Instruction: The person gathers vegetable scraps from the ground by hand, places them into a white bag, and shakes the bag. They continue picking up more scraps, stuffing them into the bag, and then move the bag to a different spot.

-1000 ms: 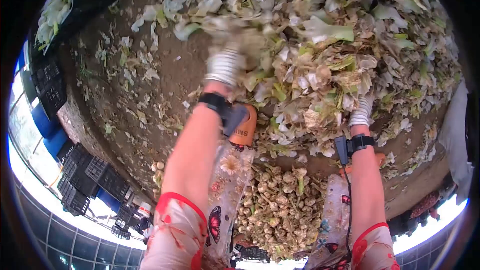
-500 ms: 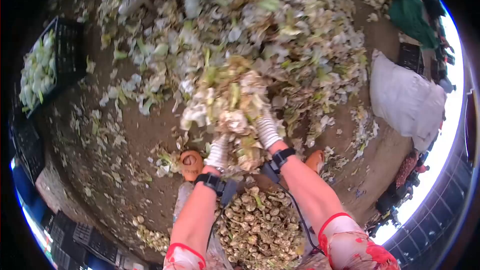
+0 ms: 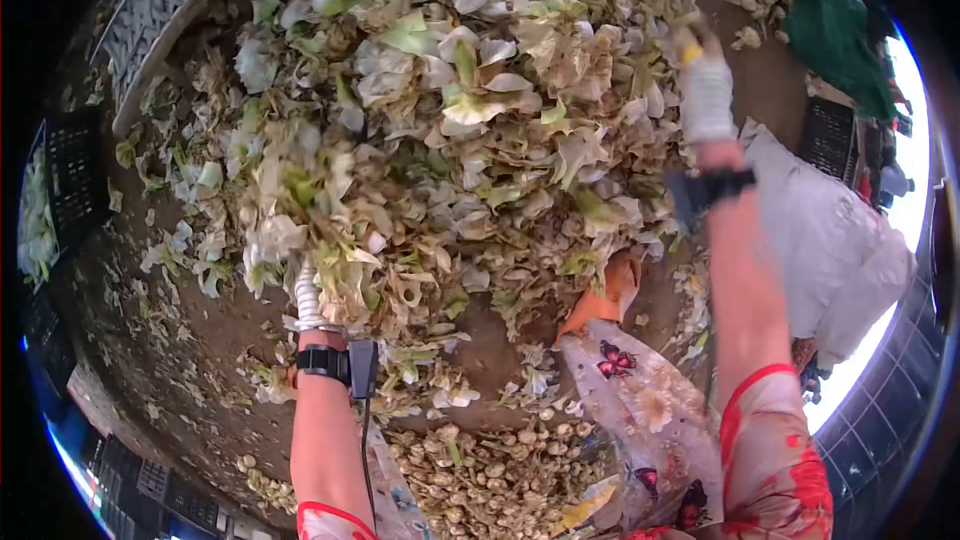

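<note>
My left hand (image 3: 308,298), in a whitish ribbed glove, reaches into the left side of a big heap of loose peeled leaves and skins (image 3: 480,140). Leaves cover its fingers. At the heap's right edge is my right hand (image 3: 700,70), in a similar glove and slightly blurred. Its fingers look stretched out and apart against the leaves, with a yellow spot near them. Below, between my legs, lies a pile of small brownish bulbs or root trimmings (image 3: 490,475). Both wrists wear black straps.
A dark crate of pale green-white vegetables (image 3: 75,175) stands at left. A woven panel (image 3: 170,15) lies upper left. On the right are a white sack (image 3: 825,240), green cloth (image 3: 840,45) and black crate (image 3: 830,138). My orange shoe (image 3: 605,295) touches the heap.
My hands have moved apart, left hand leftward and right hand up and right. The leaf clump between them has merged with the heap. The view has shifted closer to the heap.
</note>
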Demonstrator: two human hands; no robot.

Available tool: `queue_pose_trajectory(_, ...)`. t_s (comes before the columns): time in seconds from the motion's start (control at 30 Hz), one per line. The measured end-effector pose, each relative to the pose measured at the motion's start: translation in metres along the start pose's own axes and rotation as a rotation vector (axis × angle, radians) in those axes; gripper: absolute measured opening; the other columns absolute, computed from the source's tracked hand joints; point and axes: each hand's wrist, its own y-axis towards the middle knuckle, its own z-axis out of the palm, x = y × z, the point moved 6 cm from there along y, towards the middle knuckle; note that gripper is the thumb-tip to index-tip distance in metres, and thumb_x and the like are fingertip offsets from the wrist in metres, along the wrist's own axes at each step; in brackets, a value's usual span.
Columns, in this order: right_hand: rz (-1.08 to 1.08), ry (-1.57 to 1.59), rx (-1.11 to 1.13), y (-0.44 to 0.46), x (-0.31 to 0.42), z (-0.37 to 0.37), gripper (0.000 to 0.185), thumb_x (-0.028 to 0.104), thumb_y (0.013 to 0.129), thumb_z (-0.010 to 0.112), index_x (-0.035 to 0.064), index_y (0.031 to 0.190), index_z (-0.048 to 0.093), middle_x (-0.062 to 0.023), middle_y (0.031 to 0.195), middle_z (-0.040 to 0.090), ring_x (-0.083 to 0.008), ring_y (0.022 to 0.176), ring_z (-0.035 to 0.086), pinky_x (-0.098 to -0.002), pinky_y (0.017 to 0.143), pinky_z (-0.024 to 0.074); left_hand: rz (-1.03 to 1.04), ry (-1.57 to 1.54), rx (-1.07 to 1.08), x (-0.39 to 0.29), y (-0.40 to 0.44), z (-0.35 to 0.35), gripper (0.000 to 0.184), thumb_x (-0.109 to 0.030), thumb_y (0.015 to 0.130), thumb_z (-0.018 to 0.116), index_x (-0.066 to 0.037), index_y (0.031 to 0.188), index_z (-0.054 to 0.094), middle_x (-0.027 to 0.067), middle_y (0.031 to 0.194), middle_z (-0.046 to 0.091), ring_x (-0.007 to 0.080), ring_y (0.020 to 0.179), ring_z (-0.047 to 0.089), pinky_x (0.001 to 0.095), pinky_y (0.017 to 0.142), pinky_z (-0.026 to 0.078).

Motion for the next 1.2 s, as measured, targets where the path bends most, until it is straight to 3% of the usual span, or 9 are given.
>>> queue_pose_trajectory(0.1, 0.391, -0.219, -0.056, 0.073, -0.095, -0.04, 0.054, 0.044, 0.076, 0.053, 0.0105, 0.117, 0.043, -0.0094, 0.109, 0.047, -0.0244, 0.099, 0.045, -0.0385, 0.081, 0.0399, 0.153, 0.417, 0.025, -0.006, 0.013, 0.053, 0.049, -0.04, 0.082, 0.05, -0.006, 0.117, 0.046, 0.0101, 0.115, 0.05, 0.0248, 0.095, 0.053, 0.0377, 0.08, 0.047)
queue_pose_trajectory(0.3, -0.647, -0.685, 0.162, -0.08, -0.082, 0.128, 0.018, 0.008, 0.081, 0.042, 0.0053, 0.092, 0.055, -0.0138, 0.087, 0.058, -0.0266, 0.077, 0.055, -0.0317, 0.067, 0.0449, 0.056, 0.391, 0.054, 0.012, 0.015, 0.102, 0.033, -0.029, 0.083, 0.053, -0.001, 0.1, 0.057, 0.0061, 0.085, 0.06, 0.0166, 0.066, 0.058, 0.0299, 0.058, 0.05)
queue_pose_trajectory(0.33, -0.249, -1.209, 0.715, -0.099, -0.101, 0.158, 0.024, 0.013, 0.081, 0.044, 0.0006, 0.1, 0.052, -0.0188, 0.093, 0.057, -0.0305, 0.086, 0.054, -0.0325, 0.075, 0.0434, 0.112, 0.432, 0.046, 0.005, 0.015, 0.092, 0.034, -0.03, 0.084, 0.052, -0.001, 0.1, 0.057, 0.0058, 0.085, 0.06, 0.0163, 0.066, 0.057, 0.0291, 0.059, 0.049)
queue_pose_trajectory(0.43, 0.324, -0.295, 0.456, -0.139, -0.171, 0.141, 0.044, 0.03, 0.079, 0.05, -0.0023, 0.108, 0.048, -0.0212, 0.102, 0.055, -0.0321, 0.095, 0.052, -0.0337, 0.082, 0.0405, 0.151, 0.752, -0.015, -0.006, 0.004, 0.039, 0.038, -0.033, 0.083, 0.053, -0.002, 0.104, 0.055, 0.0037, 0.094, 0.058, 0.0132, 0.078, 0.052, 0.0264, 0.07, 0.046)
queue_pose_trajectory(0.53, 0.4, -0.926, 0.766, -0.126, -0.055, 0.077, 0.043, 0.038, 0.078, 0.046, 0.0052, 0.106, 0.052, -0.0191, 0.102, 0.056, -0.031, 0.089, 0.054, -0.0345, 0.078, 0.0424, 0.165, 0.822, 0.147, -0.021, 0.037, 0.027, 0.031, -0.026, 0.086, 0.046, -0.003, 0.105, 0.054, 0.0058, 0.096, 0.058, 0.0147, 0.084, 0.054, 0.028, 0.072, 0.046)
queue_pose_trajectory(0.67, 0.361, 0.139, -0.119, -0.074, -0.054, -0.114, 0.034, 0.033, 0.085, 0.046, 0.0038, 0.1, 0.054, -0.0096, 0.085, 0.058, -0.0199, 0.076, 0.054, -0.033, 0.069, 0.047, 0.087, 0.775, 0.467, -0.021, 0.089, -0.056, 0.028, -0.014, 0.091, 0.032, -0.002, 0.105, 0.052, 0.0086, 0.098, 0.057, 0.0175, 0.087, 0.054, 0.0303, 0.074, 0.046)
queue_pose_trajectory(0.73, 0.276, -0.619, -0.449, -0.068, -0.095, -0.199, 0.033, 0.034, 0.087, 0.044, 0.0057, 0.1, 0.054, -0.0119, 0.085, 0.057, -0.0191, 0.076, 0.053, -0.0338, 0.068, 0.0469, -0.053, 0.494, 0.132, -0.004, 0.061, -0.031, 0.036, -0.03, 0.09, 0.035, -0.003, 0.107, 0.051, 0.0088, 0.102, 0.057, 0.0211, 0.088, 0.055, 0.0329, 0.075, 0.048)
queue_pose_trajectory(0.97, 0.379, -0.453, 0.222, -0.164, -0.174, 0.14, 0.066, 0.041, 0.075, 0.055, -0.0044, 0.12, 0.038, -0.0241, 0.109, 0.05, -0.0344, 0.1, 0.048, -0.0333, 0.089, 0.0373, 0.127, 0.821, 0.258, 0.019, 0.029, 0.019, 0.027, -0.027, 0.085, 0.044, -0.005, 0.095, 0.057, 0.0049, 0.084, 0.058, 0.0149, 0.069, 0.057, 0.0251, 0.06, 0.049)
queue_pose_trajectory(1.2, 0.305, -0.092, 0.244, -0.229, -0.077, 0.137, 0.079, 0.05, 0.063, 0.065, -0.0056, 0.114, 0.041, -0.024, 0.094, 0.058, -0.0347, 0.085, 0.056, -0.0357, 0.076, 0.0443, 0.097, 0.533, 0.077, 0.036, -0.099, 0.009, 0.026, -0.015, 0.082, 0.054, -0.005, 0.105, 0.049, 0.0043, 0.089, 0.058, 0.0158, 0.074, 0.056, 0.0295, 0.063, 0.049)
